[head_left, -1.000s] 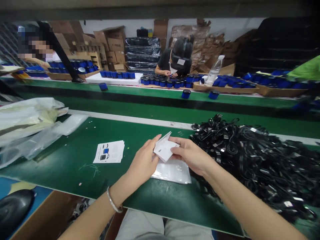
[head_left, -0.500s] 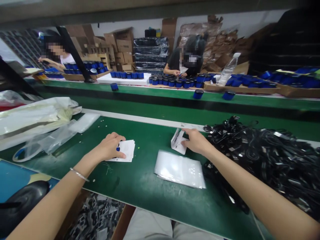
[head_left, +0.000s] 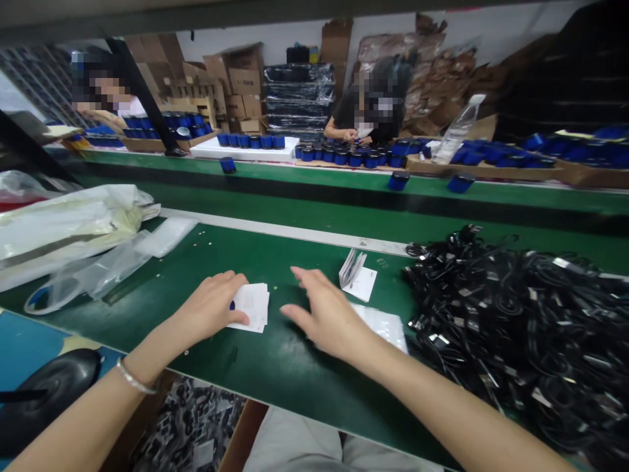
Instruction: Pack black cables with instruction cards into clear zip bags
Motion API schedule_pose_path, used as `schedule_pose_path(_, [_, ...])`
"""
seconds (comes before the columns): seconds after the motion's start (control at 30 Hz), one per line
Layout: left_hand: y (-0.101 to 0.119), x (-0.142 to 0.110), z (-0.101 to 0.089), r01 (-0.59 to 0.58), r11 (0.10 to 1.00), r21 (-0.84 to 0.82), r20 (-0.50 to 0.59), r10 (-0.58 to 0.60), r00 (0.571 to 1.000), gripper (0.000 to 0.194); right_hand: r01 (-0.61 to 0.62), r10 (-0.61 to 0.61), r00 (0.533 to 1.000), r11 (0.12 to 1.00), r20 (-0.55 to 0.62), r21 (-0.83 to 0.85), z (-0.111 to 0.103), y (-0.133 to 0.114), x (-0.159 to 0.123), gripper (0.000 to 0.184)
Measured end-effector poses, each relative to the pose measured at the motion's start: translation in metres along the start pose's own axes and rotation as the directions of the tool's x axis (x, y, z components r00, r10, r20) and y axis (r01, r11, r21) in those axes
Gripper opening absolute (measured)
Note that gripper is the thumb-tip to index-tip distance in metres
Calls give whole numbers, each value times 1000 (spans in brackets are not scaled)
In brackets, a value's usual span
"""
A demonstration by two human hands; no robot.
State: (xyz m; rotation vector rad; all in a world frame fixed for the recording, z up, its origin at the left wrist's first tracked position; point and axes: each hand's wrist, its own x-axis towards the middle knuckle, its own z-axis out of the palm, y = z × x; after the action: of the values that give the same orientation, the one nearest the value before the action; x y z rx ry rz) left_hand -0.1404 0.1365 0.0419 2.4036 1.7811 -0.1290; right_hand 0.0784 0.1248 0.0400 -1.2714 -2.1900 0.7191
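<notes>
My left hand (head_left: 212,307) lies with fingers bent on a small stack of white printed leaflets (head_left: 251,306) on the green table (head_left: 275,367). My right hand (head_left: 327,318) hovers open just right of that stack, fingers stretched toward it, holding nothing. Beneath my right wrist lies a stack of clear plastic bags (head_left: 386,326), partly hidden. A folded white leaflet (head_left: 356,275) rests on the table behind my right hand, apart from it.
A large heap of black cables (head_left: 521,314) fills the table's right side. Crumpled plastic bags (head_left: 73,229) lie at the left. A green conveyor (head_left: 314,190) carries blue round speakers (head_left: 398,180). Two people sit beyond it among cardboard boxes. A black object (head_left: 44,393) sits at lower left.
My right hand let go of the folded leaflet at the back and swung left toward the leaflet stack. My left hand stayed on the stack.
</notes>
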Motion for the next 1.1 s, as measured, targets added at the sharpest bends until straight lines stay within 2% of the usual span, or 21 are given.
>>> schedule_pose_path(0.03, [6, -7, -1, -25, 1000, -13, -29, 24, 999, 18, -14, 14, 1000, 999, 22, 31, 9, -5, 1, 62])
schedule_pose_path(0.07, [11, -14, -1, -51, 998, -23, -52, 50, 997, 11, -25, 23, 999, 998, 38, 56, 17, -9, 2, 59])
schedule_pose_path(0.1, [16, -22, 1, -83, 996, -39, -85, 79, 993, 5, -36, 32, 998, 996, 51, 77, 22, -13, 0, 47])
schedule_pose_path(0.17, [24, -39, 8, -136, 985, -105, -218, 111, 970, 6, -49, 44, 997, 995, 63, 91, 27, -18, -9, 15])
schedule_pose_path(0.2, [28, -46, 15, -150, 972, -183, -339, 81, 937, 11, -51, 47, 998, 995, 50, 87, 27, -19, -17, 10])
schedule_pose_path(0.23, [32, -53, 23, -142, 944, -297, -449, -7, 893, 21, -51, 49, 998, 994, 25, 95, 26, -19, -27, 13])
schedule_pose_path(0.27, [37, -59, 32, -131, 887, -443, -511, -129, 850, 34, -51, 52, 999, 993, -3, 111, 25, -18, -40, 14])
schedule_pose_path(0.3, [42, -64, 42, -129, 786, -604, -502, -249, 828, 42, -41, 50, 997, 988, -55, 146, 25, -15, -53, 16])
schedule_pose_path(0.33, [49, -68, 53, -145, 649, -747, -449, -332, 829, 44, -31, 49, 994, 982, -96, 185, 26, -12, -67, 17])
schedule_pose_path(0.4, [65, -74, 72, -145, 391, -909, -299, -369, 880, 38, -30, 82, 980, 961, -180, 274, 34, -5, -91, 16])
schedule_pose_path(0.43, [73, -76, 79, -120, 315, -942, -235, -360, 903, 34, -44, 119, 969, 945, -215, 325, 41, -2, -101, 19])
schedule_pose_path(0.47, [80, -78, 85, -81, 278, -957, -179, -351, 919, 31, -56, 162, 954, 922, -251, 383, 48, 0, -109, 24])
schedule_pose_path(0.57, [94, -83, 92, 12, 304, -953, -86, -306, 948, 31, -61, 285, 899, 833, -331, 550, 69, 3, -122, 40])
schedule_pose_path(0.67, [98, -87, 91, 21, 367, -930, -84, -268, 960, 33, -49, 343, 871, 773, -351, 633, 83, 0, -124, 42])
schedule_pose_path(0.83, [94, -90, 93, -8, 472, -882, -133, -231, 964, 31, -66, 344, 876, 781, -339, 621, 85, -3, -126, 33])
schedule_pose_path(0.97, [89, -91, 94, -50, 550, -834, -171, -171, 970, 22, -11, 242, 910, 826, -338, 564, 74, 0, -123, 16])
schedule_pose_path(1.03, [90, -93, 90, -34, 533, -845, -166, -202, 965, 22, 31, 179, 922, 851, -345, 525, 64, 2, -121, 16])
schedule_pose_path(1.07, [91, -96, 87, -4, 489, -872, -153, -265, 952, 24, 63, 137, 918, 876, -372, 479, 58, 3, -120, 17])
schedule_pose_path(1.1, [92, -99, 84, 34, 402, -915, -121, -353, 928, 29, 104, 78, 907, 910, -413, 400, 52, 4, -120, 19])
